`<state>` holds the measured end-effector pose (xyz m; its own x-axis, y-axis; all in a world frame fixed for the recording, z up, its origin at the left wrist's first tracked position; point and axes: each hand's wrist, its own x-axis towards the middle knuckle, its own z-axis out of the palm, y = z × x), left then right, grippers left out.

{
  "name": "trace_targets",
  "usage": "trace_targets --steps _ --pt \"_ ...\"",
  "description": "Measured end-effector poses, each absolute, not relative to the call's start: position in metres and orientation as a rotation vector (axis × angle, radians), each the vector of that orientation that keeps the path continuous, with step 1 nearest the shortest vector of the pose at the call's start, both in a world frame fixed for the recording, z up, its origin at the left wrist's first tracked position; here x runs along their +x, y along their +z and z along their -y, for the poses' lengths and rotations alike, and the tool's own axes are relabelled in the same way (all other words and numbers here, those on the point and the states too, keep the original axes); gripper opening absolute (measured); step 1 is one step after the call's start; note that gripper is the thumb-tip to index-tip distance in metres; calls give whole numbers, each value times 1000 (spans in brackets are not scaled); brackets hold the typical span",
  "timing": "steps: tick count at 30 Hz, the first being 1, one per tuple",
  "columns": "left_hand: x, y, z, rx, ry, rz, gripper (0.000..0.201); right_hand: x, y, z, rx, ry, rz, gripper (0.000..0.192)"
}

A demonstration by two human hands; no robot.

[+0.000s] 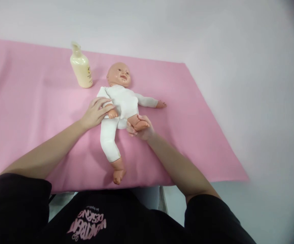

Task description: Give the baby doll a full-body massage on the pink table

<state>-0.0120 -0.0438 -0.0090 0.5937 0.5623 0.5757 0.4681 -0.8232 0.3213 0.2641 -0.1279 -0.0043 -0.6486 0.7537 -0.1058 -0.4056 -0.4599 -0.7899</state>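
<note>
Pink cloth over a pale table. Doll lies face-up mid-cloth, bottle upright by its head (capped). My left hand rests spread on its arm; right hand cups and grips one bent leg. Other leg lies straight, untouched.

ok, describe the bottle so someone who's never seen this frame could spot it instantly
Start with the pink cloth that covers most of the table. A baby doll in white lies on its back near the middle, with the left hand on its arm and the right hand around its foot. The bottle stands upright just beyond the doll's head, toward the left: cream-coloured, the only upright thing on the cloth.
</note>
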Motion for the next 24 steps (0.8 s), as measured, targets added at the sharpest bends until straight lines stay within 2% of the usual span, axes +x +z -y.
trace_targets --steps 24 --pt "-12 -7 44 2665 1028 -882 46 258 -13 129 -722 2030 1005 45"
